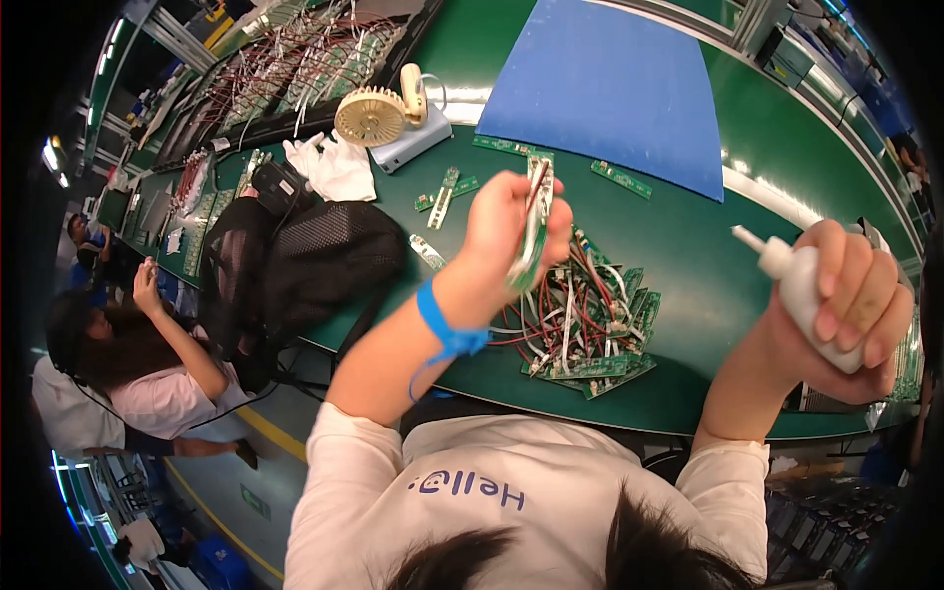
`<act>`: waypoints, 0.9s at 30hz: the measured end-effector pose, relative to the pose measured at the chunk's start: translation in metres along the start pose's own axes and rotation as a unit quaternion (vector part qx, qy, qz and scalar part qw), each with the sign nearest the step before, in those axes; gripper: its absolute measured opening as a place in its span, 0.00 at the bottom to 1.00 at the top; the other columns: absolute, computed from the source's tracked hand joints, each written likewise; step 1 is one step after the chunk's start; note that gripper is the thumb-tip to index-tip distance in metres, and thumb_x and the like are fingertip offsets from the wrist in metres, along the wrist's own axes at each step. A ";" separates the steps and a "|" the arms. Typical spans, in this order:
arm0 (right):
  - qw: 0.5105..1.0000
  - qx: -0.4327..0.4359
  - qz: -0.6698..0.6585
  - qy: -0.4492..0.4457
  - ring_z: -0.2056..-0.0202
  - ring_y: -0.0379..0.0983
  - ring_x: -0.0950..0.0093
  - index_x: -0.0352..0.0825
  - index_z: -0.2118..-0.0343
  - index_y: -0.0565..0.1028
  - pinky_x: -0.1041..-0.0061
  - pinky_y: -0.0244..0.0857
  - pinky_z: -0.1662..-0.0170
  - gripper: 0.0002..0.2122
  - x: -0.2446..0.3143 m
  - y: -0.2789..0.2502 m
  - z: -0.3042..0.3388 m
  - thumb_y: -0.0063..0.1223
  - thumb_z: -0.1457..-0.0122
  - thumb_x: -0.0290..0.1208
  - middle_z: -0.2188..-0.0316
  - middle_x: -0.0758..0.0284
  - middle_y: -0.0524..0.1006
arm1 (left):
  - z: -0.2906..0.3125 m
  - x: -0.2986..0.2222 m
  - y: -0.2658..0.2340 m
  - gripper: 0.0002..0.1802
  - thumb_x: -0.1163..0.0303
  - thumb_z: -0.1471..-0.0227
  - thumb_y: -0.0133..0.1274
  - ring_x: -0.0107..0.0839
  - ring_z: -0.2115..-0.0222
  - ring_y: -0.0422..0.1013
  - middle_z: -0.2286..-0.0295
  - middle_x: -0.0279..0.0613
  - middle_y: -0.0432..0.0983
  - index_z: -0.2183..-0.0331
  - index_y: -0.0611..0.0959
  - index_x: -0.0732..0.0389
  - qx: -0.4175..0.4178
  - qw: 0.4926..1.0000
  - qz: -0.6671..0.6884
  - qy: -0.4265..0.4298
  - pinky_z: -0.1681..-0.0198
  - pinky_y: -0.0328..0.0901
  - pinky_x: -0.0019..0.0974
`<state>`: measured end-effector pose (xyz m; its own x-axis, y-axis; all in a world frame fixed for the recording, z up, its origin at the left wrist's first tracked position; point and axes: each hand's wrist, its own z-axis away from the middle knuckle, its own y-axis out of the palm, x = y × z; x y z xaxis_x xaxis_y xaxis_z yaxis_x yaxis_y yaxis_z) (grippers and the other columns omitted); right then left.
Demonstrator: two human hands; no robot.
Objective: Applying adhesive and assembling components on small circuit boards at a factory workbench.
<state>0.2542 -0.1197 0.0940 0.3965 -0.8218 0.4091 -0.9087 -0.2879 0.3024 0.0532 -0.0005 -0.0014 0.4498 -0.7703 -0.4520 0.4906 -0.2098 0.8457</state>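
Observation:
My left hand (501, 226) is closed round a narrow green circuit board (538, 192) with white connectors and dark red and white wires along it. A blue strap (444, 320) circles my left wrist. In my right hand (854, 305) is a white squeeze bottle (808, 285), tilted, its thin nozzle (749, 239) pointing up and left. Below and right of my left hand lies a heap of wired circuit boards (590, 324) on the green table. Loose boards (445, 197) lie beyond my left forearm, and another small board (621, 180) sits by the blue mat's edge.
Across the table lies a blue mat (600, 88). A cream fan (374, 115) stands by a pale box (413, 143), near white gloves (331, 165). A black mesh bag (329, 251) rests to the left. Wired boards fill a black tray (295, 74) at the far left. Another person (162, 383) sits left.

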 end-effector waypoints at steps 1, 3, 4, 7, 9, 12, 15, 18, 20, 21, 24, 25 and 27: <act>1.000 0.024 0.010 -0.002 0.81 0.63 0.84 0.47 0.85 0.66 0.84 0.58 0.68 0.08 0.007 -0.010 -0.002 0.50 0.56 0.39 0.84 0.78 0.66 | -0.014 -0.005 0.008 0.15 0.63 0.52 0.33 0.29 0.84 0.58 0.84 0.39 0.63 0.67 0.69 0.61 -0.122 0.989 -0.080 0.019 0.84 0.56 0.31; 1.000 0.013 0.006 -0.008 0.80 0.63 0.84 0.48 0.85 0.67 0.83 0.58 0.67 0.07 0.017 -0.018 -0.003 0.50 0.59 0.40 0.83 0.79 0.66 | -0.066 -0.022 0.003 0.17 0.61 0.53 0.33 0.34 0.78 0.64 0.80 0.43 0.67 0.65 0.68 0.62 -0.136 0.981 -0.124 0.064 0.76 0.62 0.35; 0.999 -0.041 0.005 -0.019 0.83 0.62 0.86 0.48 0.88 0.66 0.85 0.56 0.69 0.06 0.015 -0.016 -0.003 0.49 0.63 0.39 0.86 0.80 0.64 | -0.078 -0.033 0.014 0.18 0.61 0.53 0.34 0.35 0.76 0.65 0.77 0.44 0.68 0.64 0.68 0.63 -0.139 0.976 -0.142 0.093 0.73 0.63 0.36; 0.996 -0.082 0.005 -0.028 0.85 0.60 0.86 0.48 0.90 0.64 0.86 0.55 0.70 0.04 0.016 -0.014 -0.007 0.45 0.67 0.37 0.89 0.80 0.63 | -0.104 -0.056 0.027 0.20 0.62 0.53 0.37 0.36 0.72 0.67 0.72 0.46 0.70 0.61 0.68 0.65 -0.189 0.926 -0.287 0.154 0.67 0.64 0.37; 0.996 -0.085 0.002 -0.025 0.85 0.59 0.86 0.48 0.90 0.64 0.86 0.55 0.70 0.04 0.019 -0.017 -0.009 0.45 0.67 0.36 0.89 0.80 0.62 | -0.109 -0.058 0.014 0.20 0.63 0.53 0.39 0.36 0.70 0.68 0.70 0.47 0.71 0.60 0.69 0.66 -0.236 0.863 -0.406 0.185 0.65 0.64 0.37; 0.993 -0.109 0.021 -0.028 0.85 0.59 0.86 0.48 0.90 0.64 0.85 0.54 0.69 0.04 0.022 -0.018 -0.011 0.45 0.67 0.36 0.89 0.80 0.62 | -0.085 -0.062 -0.005 0.22 0.66 0.57 0.43 0.39 0.68 0.69 0.71 0.50 0.72 0.59 0.69 0.68 -0.158 0.625 -0.733 0.216 0.65 0.64 0.37; 0.997 -0.079 0.011 -0.019 0.84 0.58 0.84 0.47 0.89 0.64 0.84 0.53 0.69 0.03 0.021 -0.022 -0.012 0.45 0.67 0.35 0.88 0.78 0.63 | -0.032 -0.055 0.001 0.16 0.71 0.57 0.45 0.28 0.71 0.68 0.71 0.41 0.73 0.63 0.74 0.64 0.012 0.524 -0.846 0.100 0.67 0.63 0.31; 0.998 -0.066 0.015 0.007 0.83 0.59 0.82 0.46 0.88 0.65 0.83 0.54 0.67 0.03 0.018 -0.020 -0.010 0.43 0.65 0.35 0.87 0.76 0.63 | -0.003 -0.045 -0.005 0.12 0.75 0.59 0.47 0.21 0.75 0.67 0.76 0.36 0.72 0.68 0.76 0.64 0.166 0.613 -0.772 0.022 0.70 0.63 0.27; 0.998 -0.052 0.017 0.011 0.83 0.59 0.82 0.45 0.87 0.65 0.82 0.54 0.67 0.03 0.012 -0.016 -0.010 0.42 0.65 0.35 0.87 0.75 0.63 | -0.001 -0.036 -0.004 0.10 0.77 0.60 0.52 0.18 0.76 0.67 0.76 0.34 0.72 0.69 0.76 0.63 0.153 0.643 -0.750 0.000 0.72 0.62 0.24; 0.999 -0.044 0.026 0.016 0.82 0.59 0.81 0.44 0.87 0.65 0.81 0.54 0.67 0.03 0.010 -0.014 -0.009 0.40 0.64 0.35 0.87 0.74 0.63 | 0.000 -0.034 -0.007 0.10 0.77 0.60 0.52 0.18 0.76 0.67 0.76 0.34 0.72 0.69 0.76 0.63 0.150 0.645 -0.749 0.002 0.72 0.62 0.24; 0.999 -0.022 0.037 0.029 0.82 0.60 0.80 0.43 0.85 0.65 0.80 0.54 0.66 0.04 0.005 -0.012 -0.009 0.38 0.63 0.34 0.86 0.74 0.63 | 0.005 -0.028 -0.013 0.08 0.76 0.62 0.56 0.18 0.76 0.65 0.75 0.32 0.70 0.73 0.77 0.62 0.174 0.720 -0.670 0.053 0.74 0.61 0.22; 0.999 -0.019 0.039 0.030 0.82 0.60 0.80 0.43 0.85 0.65 0.80 0.54 0.66 0.04 0.004 -0.012 -0.008 0.38 0.63 0.34 0.86 0.74 0.63 | 0.006 -0.026 -0.012 0.08 0.76 0.62 0.56 0.18 0.76 0.65 0.75 0.32 0.70 0.73 0.77 0.62 0.175 0.721 -0.668 0.055 0.74 0.61 0.22; 0.999 -0.008 0.033 0.036 0.81 0.60 0.80 0.43 0.84 0.65 0.80 0.54 0.66 0.04 0.002 -0.012 -0.008 0.38 0.62 0.34 0.86 0.74 0.63 | 0.008 -0.023 -0.009 0.07 0.73 0.62 0.56 0.19 0.77 0.66 0.75 0.32 0.71 0.75 0.78 0.61 0.175 0.724 -0.652 0.142 0.75 0.59 0.24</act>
<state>0.2663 -0.1139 0.0978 0.3446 -0.8009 0.4897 -0.9313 -0.2259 0.2858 0.0325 0.0146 0.0038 -0.0651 0.3642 -0.9291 0.4394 -0.8255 -0.3543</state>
